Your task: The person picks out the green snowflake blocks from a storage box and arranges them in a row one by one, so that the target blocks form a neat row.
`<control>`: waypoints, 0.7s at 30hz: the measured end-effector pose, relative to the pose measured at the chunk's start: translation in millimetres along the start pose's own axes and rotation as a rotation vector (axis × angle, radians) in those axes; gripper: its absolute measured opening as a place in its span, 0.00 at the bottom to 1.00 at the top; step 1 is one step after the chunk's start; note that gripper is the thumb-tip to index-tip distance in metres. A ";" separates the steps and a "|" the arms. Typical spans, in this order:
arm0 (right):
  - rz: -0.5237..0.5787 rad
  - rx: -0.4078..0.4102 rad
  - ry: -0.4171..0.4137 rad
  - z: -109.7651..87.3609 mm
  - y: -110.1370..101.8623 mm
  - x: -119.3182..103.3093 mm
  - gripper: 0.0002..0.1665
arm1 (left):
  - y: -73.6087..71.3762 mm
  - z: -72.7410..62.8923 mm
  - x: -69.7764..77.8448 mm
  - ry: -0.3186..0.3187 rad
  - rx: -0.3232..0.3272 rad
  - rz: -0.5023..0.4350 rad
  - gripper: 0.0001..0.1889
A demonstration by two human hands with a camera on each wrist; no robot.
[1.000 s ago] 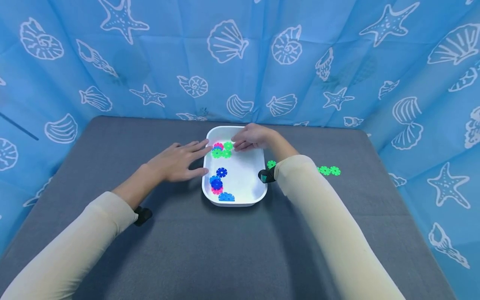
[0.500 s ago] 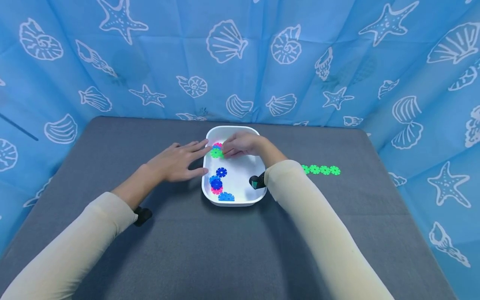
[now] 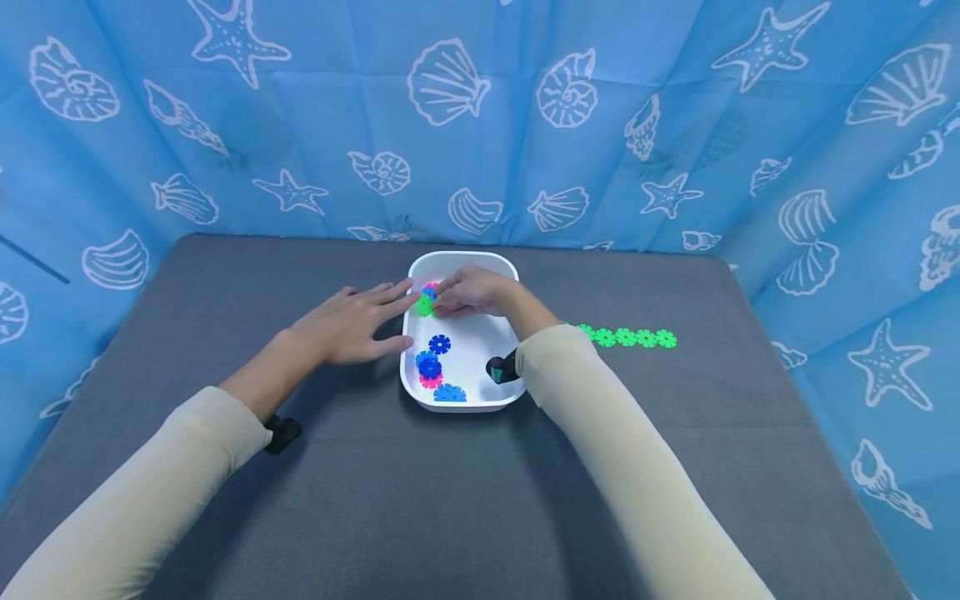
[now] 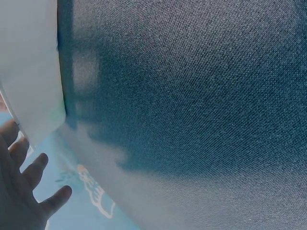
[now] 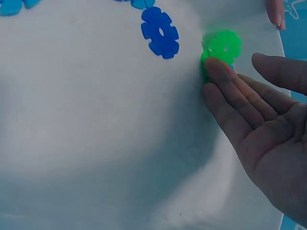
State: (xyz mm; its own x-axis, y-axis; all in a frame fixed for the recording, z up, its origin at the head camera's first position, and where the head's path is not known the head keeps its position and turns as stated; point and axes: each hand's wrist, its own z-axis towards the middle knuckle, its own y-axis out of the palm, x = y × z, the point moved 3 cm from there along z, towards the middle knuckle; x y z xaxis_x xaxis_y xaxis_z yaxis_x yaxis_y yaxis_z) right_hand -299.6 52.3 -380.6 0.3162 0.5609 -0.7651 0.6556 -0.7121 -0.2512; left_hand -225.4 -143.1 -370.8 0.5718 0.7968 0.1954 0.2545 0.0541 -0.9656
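Note:
A white tray (image 3: 480, 367) holds several notched plastic discs along its left side. My right hand (image 3: 474, 292) reaches into the tray's far part. In the right wrist view its fingertips touch the green discs (image 5: 225, 48), and the thumb stands apart from them. Part of that green cluster is hidden behind the fingers. My left hand (image 3: 352, 325) lies at the tray's left rim with fingers spread; in the left wrist view the fingers (image 4: 33, 172) are extended beside the tray wall and hold nothing.
A dark blue disc (image 3: 439, 344) lies mid-left in the tray, with blue and pink discs (image 3: 430, 367) nearer the front. To the right, a row of green discs (image 3: 626, 337) lies on the grey table (image 3: 420, 500), partly behind the right sleeve. A blue curtain (image 3: 315, 108) hangs behind.
My right hand has moved left within the tray, onto the green discs at the far left. More of the green row on the table now shows. My left hand has stayed at the rim.

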 end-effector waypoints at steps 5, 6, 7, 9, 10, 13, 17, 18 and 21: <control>-0.003 0.003 -0.017 3.0 5.0 -0.1 0.25 | 0.5 -0.4 -1.0 -0.005 0.000 0.005 0.41; -0.001 0.004 -0.021 3.2 5.8 0.0 0.25 | 0.6 -0.6 -1.2 -0.008 -0.001 0.004 0.41; 0.002 0.004 -0.024 3.4 6.5 0.1 0.25 | 0.6 -0.7 -1.3 -0.012 -0.003 0.004 0.41; 0.009 0.004 -0.027 4.0 7.7 0.5 0.25 | 0.7 -1.1 -1.5 -0.018 -0.007 0.003 0.41; 0.011 0.006 -0.028 4.2 8.2 0.7 0.25 | 0.6 -1.2 -1.4 -0.020 -0.008 0.004 0.41; -0.004 0.002 -0.031 4.9 10.0 1.2 0.25 | 0.4 -1.2 -0.9 -0.023 -0.010 0.011 0.41; -0.035 -0.030 -0.044 5.6 13.9 0.8 0.26 | 0.2 -0.3 0.0 -0.023 -0.011 0.015 0.41; -0.040 -0.035 -0.045 5.6 14.9 0.7 0.26 | 0.1 0.0 0.2 -0.023 -0.012 0.014 0.41; -0.042 -0.036 -0.044 5.3 16.8 0.5 0.26 | -0.2 0.8 1.0 -0.018 -0.010 0.008 0.41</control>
State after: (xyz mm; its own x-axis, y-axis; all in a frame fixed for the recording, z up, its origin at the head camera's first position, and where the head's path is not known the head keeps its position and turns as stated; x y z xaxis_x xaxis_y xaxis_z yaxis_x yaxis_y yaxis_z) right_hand -292.1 38.4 -388.4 0.2582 0.5700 -0.7800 0.6920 -0.6725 -0.2624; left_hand -225.5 -141.9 -370.6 0.5593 0.8081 0.1846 0.2582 0.0418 -0.9652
